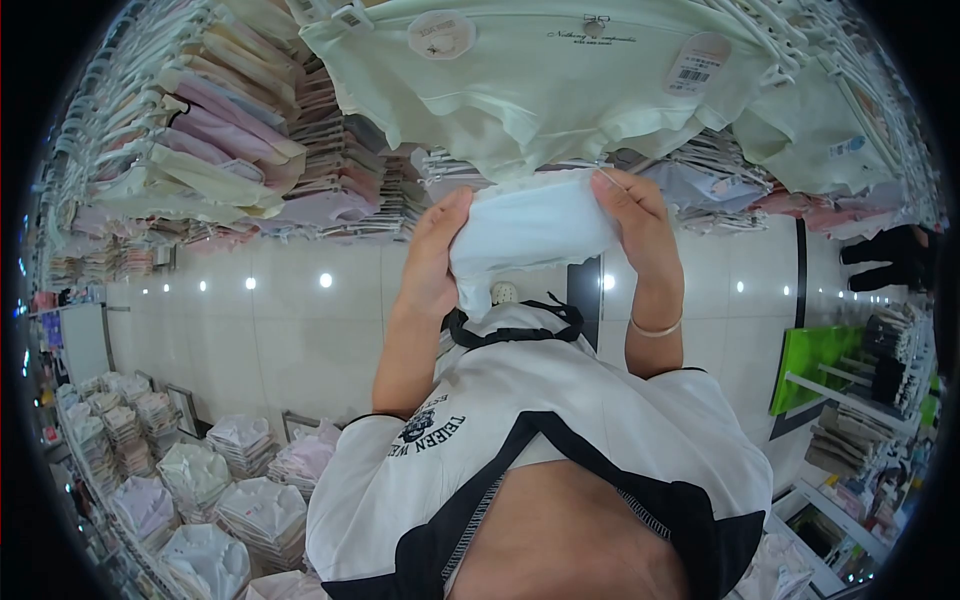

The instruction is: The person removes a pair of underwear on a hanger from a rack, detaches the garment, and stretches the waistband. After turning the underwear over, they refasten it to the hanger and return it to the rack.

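Observation:
Between my two hands, a folded pale blue-white cloth garment (535, 222) is stretched out in front of my waist. My left hand (436, 250) grips its left side, with the fingers partly hidden behind the cloth. On the upper right corner, my right hand (636, 220) pinches the garment, thumb on top. A loose flap of the cloth hangs down at the lower left. Just beyond it hangs a large mint-green pair of underpants (540, 90) with a round label (441, 36) and a barcode tag (698, 64).
Racks of hanging pastel underwear (215, 140) line the far side. Stacks of folded garments (262, 515) stand behind me at lower left. A green display panel (815, 370) with hooks is at right. Another person's dark-trousered legs (885, 260) show on the tiled floor (270, 330).

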A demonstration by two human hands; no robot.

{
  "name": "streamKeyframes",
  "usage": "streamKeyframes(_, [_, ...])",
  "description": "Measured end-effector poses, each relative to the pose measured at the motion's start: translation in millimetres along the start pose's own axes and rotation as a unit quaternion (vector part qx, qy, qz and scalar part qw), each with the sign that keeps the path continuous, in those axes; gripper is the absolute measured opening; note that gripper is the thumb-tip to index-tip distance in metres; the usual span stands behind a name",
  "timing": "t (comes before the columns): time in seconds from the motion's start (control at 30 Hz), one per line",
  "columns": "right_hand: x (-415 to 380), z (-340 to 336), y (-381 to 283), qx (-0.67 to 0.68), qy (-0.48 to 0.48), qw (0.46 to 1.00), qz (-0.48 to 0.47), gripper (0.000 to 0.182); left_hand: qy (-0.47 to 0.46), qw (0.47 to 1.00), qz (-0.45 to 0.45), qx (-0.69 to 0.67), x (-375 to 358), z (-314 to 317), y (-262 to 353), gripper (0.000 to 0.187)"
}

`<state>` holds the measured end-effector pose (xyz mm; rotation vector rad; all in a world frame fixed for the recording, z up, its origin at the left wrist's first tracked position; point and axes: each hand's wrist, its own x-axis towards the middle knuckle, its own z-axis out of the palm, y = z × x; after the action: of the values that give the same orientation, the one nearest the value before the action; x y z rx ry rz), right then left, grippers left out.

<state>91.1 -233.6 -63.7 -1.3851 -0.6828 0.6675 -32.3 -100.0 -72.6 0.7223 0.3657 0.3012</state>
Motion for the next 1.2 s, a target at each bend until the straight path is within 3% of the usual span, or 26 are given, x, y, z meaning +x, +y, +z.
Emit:
streamKeyframes(0.1, [-3.2, -1.1, 0.1, 0.091, 0.006, 0.994, 0.053, 0.023, 0.011, 1.000, 0.007, -0.015, -0.4, -10.6, 0.2, 0.014])
streamKeyframes(0.2, [-6.5, 5.3, -6.1, 0.197, 0.036, 0.978, 0.060, 0.021, 0.110, 0.992, 0.006, -0.065, -6.2, -5.4, 3.8, 0.013])
streamKeyframes(0.3, [-7.3, 2.3, -4.2, 0.273, 0.047, 0.960, 0.046, 0.020, -0.057, 0.986, 0.016, -0.157, -7.5, -25.8, 4.1, 0.021])
streamKeyframes(0.4, [-8.3, -1.2, -3.3, 0.308, 0.036, 0.950, 0.030, 0.020, -0.083, 0.983, 0.019, -0.164, -8.4, -28.9, 6.1, 0.020])
streamKeyframes(0.5, [-9.2, -0.4, -3.6, 0.353, 0.019, 0.935, 0.019, 0.022, -0.044, 0.992, 0.008, -0.116, -7.7, -28.1, 5.1, 0.018])
streamKeyframes(0.57, [-10.2, 0.6, -6.5, 0.365, 0.000, 0.931, 0.006, 0.024, -0.083, 0.990, 0.050, 0.106, -3.0, -26.9, 6.0, 0.012])
streamKeyframes(0.63, [-12.0, 2.2, -13.3, 0.354, -0.025, 0.935, -0.012, 0.024, -0.089, 0.945, 0.049, 0.310, 0.1, -17.0, 8.2, 0.017])
streamKeyframes(0.73, [-15.6, 0.1, -4.6, 0.291, -0.083, 0.953, -0.021, 0.023, -0.083, 0.904, -0.003, 0.419, 5.8, -23.6, 0.9, 0.022])
streamKeyframes(0.83, [-20.4, 10.6, -10.1, 0.258, 0.038, 0.965, -0.003, 0.023, -0.052, 0.857, 0.012, 0.513, 6.6, -31.9, -0.9, 0.021])
streamKeyframes(0.93, [-20.0, 2.9, -5.4, 0.259, 0.008, 0.964, -0.051, 0.023, -0.050, 0.826, 0.033, 0.561, 10.7, -51.9, -7.1, 0.020])
streamKeyframes(1.03, [-22.4, 1.6, -6.8, 0.243, -0.005, 0.966, -0.084, 0.023, 0.032, 0.785, 0.082, 0.612, 8.0, -52.2, -10.8, 0.016])
streamKeyframes(1.13, [-22.1, 0.1, -3.2, 0.224, 0.057, 0.966, -0.112, 0.021, 0.143, 0.760, 0.220, 0.594, 7.2, -55.6, -12.7, 0.012])
streamKeyframes(1.2, [-18.9, 5.1, -7.0, 0.202, 0.099, 0.968, -0.111, 0.021, 0.155, 0.802, 0.166, 0.553, 4.0, -53.9, -6.6, 0.013])
